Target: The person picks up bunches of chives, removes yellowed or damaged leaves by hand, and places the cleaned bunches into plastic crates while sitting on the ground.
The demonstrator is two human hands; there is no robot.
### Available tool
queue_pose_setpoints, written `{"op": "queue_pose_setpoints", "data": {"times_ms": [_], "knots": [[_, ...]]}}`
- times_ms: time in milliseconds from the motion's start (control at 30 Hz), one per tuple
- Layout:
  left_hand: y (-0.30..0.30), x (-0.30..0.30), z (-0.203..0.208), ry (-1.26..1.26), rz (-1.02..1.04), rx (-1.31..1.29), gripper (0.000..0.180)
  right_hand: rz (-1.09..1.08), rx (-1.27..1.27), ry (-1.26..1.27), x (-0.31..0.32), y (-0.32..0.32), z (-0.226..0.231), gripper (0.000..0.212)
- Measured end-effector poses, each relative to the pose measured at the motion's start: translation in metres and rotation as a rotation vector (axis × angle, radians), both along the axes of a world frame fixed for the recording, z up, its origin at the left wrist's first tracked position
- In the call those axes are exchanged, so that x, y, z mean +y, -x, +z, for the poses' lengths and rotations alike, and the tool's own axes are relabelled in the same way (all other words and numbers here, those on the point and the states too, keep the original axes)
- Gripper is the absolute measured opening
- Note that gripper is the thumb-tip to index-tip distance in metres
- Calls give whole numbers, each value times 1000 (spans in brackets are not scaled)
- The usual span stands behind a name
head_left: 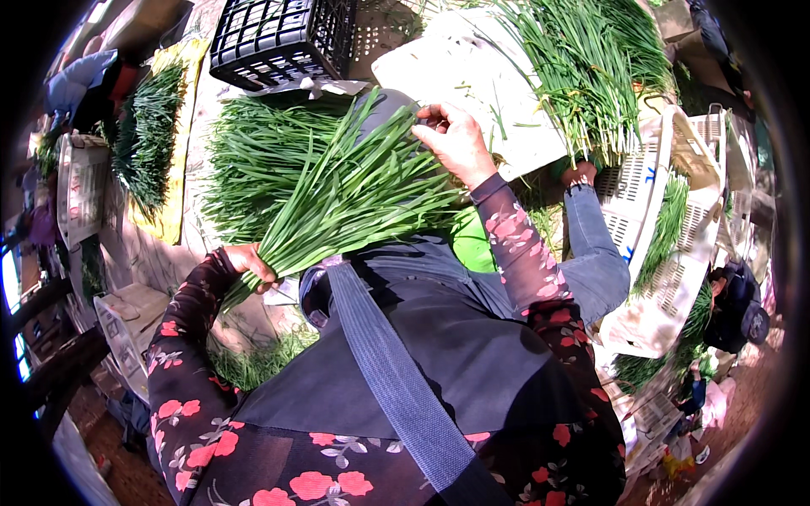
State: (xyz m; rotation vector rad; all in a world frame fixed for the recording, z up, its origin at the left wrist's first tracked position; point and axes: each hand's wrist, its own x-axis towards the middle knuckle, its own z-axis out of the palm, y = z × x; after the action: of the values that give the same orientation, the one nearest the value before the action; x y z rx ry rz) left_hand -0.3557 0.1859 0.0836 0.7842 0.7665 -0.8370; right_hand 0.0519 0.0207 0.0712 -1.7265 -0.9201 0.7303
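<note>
A fanned bundle of long, flat green garlic chives (346, 190) lies across my lap, its leaf tips spread up and to the right. My left hand (251, 266) is closed around its stem end at the lower left. At the far tips, my right hand (456, 142) is raised with thumb and forefinger curled into a pinch. Whether a leaf is between those fingers is too small to tell. Just beyond the bundle, a thick pile of chives (245, 156) rests on the ground, partly covered by it.
A black plastic crate (261, 42) stands beyond the pile. To its right, more chives (582, 72) lie on a white sheet (439, 63). White slotted crates (629, 312) with chives stand at right. At left, darker chives (152, 126) rest on yellow sacking (187, 135). Another person (738, 308) is at far right.
</note>
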Motion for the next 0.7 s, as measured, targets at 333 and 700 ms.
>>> {"op": "queue_pose_setpoints", "data": {"times_ms": [333,700], "knots": [[-3,0,1,-14,-4,-16,35,-345,1025,-117,-4,-5,-9,11],[0,0,-1,13,44,2,31,142,-203,-91,0,-31,20,29]]}}
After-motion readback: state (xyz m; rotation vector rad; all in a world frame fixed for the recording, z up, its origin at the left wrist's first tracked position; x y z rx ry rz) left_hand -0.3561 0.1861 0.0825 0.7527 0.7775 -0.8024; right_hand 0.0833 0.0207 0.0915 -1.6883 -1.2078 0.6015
